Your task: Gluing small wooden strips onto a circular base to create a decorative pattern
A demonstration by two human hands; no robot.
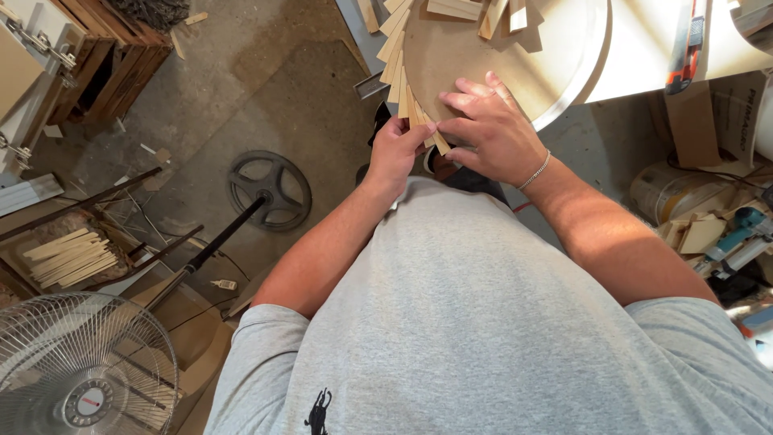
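A round tan wooden disc (475, 48) lies on a white table (636, 48), with several thin wooden strips (396, 60) fanned along its left rim. My left hand (394, 153) pinches the lowest wooden strip (439, 142) at the disc's near edge. My right hand (491, 129), with a bracelet on its wrist, lies flat over that edge, its fingertips pressing the same strip against the disc. More loose strips (483, 12) rest on the disc's far side.
A red utility knife (684, 48) lies on the table to the right. Left of me on the floor are a fan (80, 370), a stand with a round base (270, 189), a bundle of wooden strips (68, 258) and wooden crates (105, 56). Buckets and a power tool (737, 234) crowd the right.
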